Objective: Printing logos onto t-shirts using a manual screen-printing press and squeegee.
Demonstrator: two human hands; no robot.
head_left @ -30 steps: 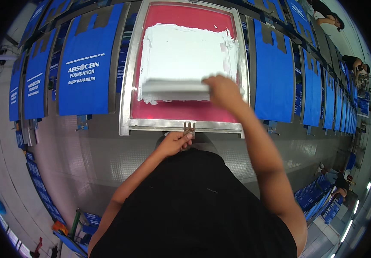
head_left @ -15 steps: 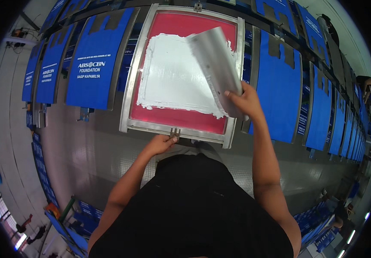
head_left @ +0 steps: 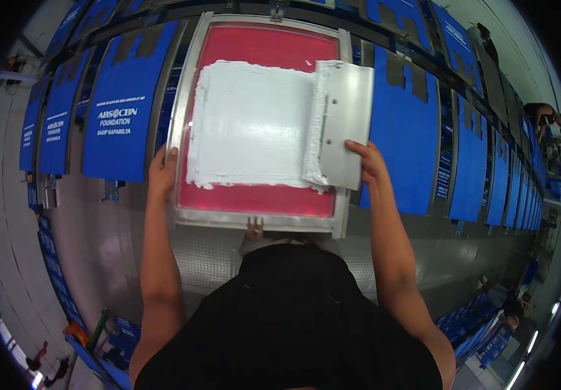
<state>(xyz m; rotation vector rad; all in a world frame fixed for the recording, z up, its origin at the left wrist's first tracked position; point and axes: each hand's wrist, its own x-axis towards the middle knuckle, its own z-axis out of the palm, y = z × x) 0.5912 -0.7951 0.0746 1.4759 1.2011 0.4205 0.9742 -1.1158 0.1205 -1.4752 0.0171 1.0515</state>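
Observation:
In front of me is a screen printing frame (head_left: 185, 123) with a metal border and red mesh. A broad patch of white ink (head_left: 248, 123) covers the middle of the mesh. My right hand (head_left: 371, 161) is closed on the lower right edge of a wide metal squeegee (head_left: 347, 117), thumb on top. The squeegee lies along the right side of the screen, its ink-coated edge against the white patch. My left hand (head_left: 163, 170) grips the left rail of the frame, thumb on top and fingers partly hidden. A small metal bracket (head_left: 255, 226) sits at the near rail's middle.
Blue fabric panels on boards, one on the left (head_left: 121, 104) and one on the right (head_left: 404, 136), flank the frame in a long row. A clamp (head_left: 277, 13) is at the frame's far rail. Another person (head_left: 544, 117) is at the far right.
My left hand has gone from the near bracket to the left rail. The squeegee has turned from slanting across the ink to lying along the right side. The frame appears slightly further left.

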